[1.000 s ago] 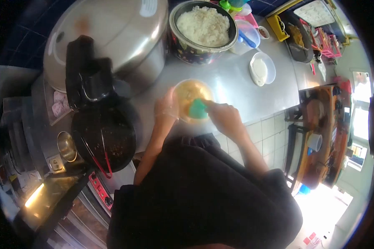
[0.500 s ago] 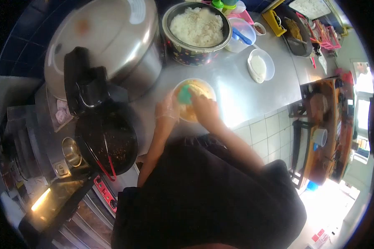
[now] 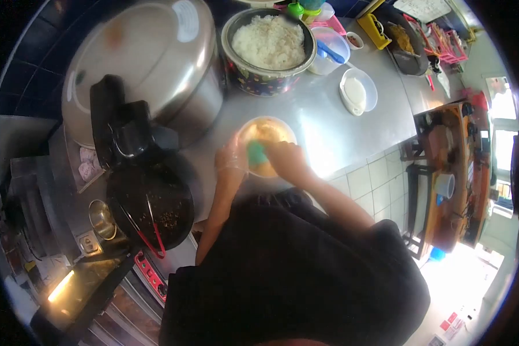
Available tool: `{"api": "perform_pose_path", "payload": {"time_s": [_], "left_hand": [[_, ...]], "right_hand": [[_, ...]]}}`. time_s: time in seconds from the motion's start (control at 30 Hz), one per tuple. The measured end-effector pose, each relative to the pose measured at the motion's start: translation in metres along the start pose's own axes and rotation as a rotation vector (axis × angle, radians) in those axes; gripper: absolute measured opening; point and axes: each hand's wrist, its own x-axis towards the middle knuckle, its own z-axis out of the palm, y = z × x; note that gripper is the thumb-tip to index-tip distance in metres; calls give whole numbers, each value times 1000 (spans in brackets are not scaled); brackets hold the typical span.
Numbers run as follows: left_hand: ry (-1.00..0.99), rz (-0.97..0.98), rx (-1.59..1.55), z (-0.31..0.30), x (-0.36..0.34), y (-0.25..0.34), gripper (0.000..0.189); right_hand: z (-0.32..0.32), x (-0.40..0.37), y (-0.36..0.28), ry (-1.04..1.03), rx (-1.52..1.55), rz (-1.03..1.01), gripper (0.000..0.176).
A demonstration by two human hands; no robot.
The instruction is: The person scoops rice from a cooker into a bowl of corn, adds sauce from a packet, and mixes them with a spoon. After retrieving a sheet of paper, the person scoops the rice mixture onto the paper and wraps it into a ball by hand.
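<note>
A round bowl [image 3: 293, 130] with a pale yellow-orange mixture stands on the steel counter in front of me. My left hand [image 3: 230, 157], in a clear plastic glove, is closed on the bowl's left side. Over the bowl's right part, my right hand [image 3: 288, 160] is wrapped round a green utensil [image 3: 257, 153] whose broad end is in the mixture. Motion blur hides the utensil's exact kind. Behind the bowl sits a patterned pot of white rice [image 3: 269, 43].
A big lidded steel pot [image 3: 150, 52] stands left. Below it, a black pan [image 3: 170, 202] holds red-handled tongs [image 3: 154, 237]. A clear container with white contents [image 3: 353, 95] and a tub with a blue-handled utensil [image 3: 330, 53] are at right. The counter [image 3: 328, 127] ends near a tiled floor.
The green utensil and my right hand have shifted within the bowl. My left hand stays on the bowl's side. The whole view has tilted slightly, with the bowl a little lower in it.
</note>
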Motion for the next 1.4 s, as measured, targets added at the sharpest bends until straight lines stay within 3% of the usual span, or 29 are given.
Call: {"api": "perform_pose_path", "payload": {"time_s": [0.1,0.2,0.27,0.3,0.4,0.47,0.5,0.53,0.6,0.67,0.73,0.8,0.87,0.93,1.0,1.07,1.1,1.2,1.27,1.33,1.4], "left_hand": [[-89,-150,95,-17,0,15,44],[35,27,48,-1,-2,-16,41],[-48,-66,73,-8,-3,-1,40],[-119,-156,91,-9,-3,6,38],[-69,-162,-18,0,-4,1,36],[25,-58,31,15,-8,-17,36],[102,45,112,20,-6,-22,36],[113,54,104,16,0,-17,36],[-67,-43,93,4,-4,-15,37],[-106,-19,115,5,-2,-20,37],[-89,-56,61,3,-2,-15,38],[-52,-9,2,5,3,-19,39],[-17,35,-35,10,0,-27,41],[-76,-89,96,4,2,-10,41],[-76,-78,170,0,6,-5,40],[-100,-69,254,2,-4,-13,40],[-81,-22,150,0,-3,-16,39],[-17,60,44,4,-3,-25,38],[20,124,96,20,1,-44,36],[68,77,75,15,10,-25,35],[79,18,73,14,-2,-17,34]], "right_hand": [[-10,-15,-10,125,-11,44,45],[-42,-23,-3,189,-37,180,50],[-11,-5,20,226,8,106,52],[-7,-1,16,224,10,111,52],[8,11,11,98,-55,206,44],[26,9,46,162,258,-85,35],[1,-1,40,36,408,5,30],[-20,-6,39,46,397,1,30],[-49,-21,32,62,458,172,32],[-54,-11,13,57,379,237,32],[-16,4,7,167,205,126,34],[-8,4,9,175,287,111,35],[-9,0,16,46,270,48,34],[-39,-4,28,-52,99,-5,35],[-61,-8,24,155,156,74,32],[2,13,30,143,-31,-50,33],[-2,3,5,170,11,-17,34],[8,4,39,-13,111,-72,34],[-41,-16,45,102,230,-29,35],[-63,-19,41,-24,262,60,33],[-33,-18,29,-64,36,-69,29]]}}
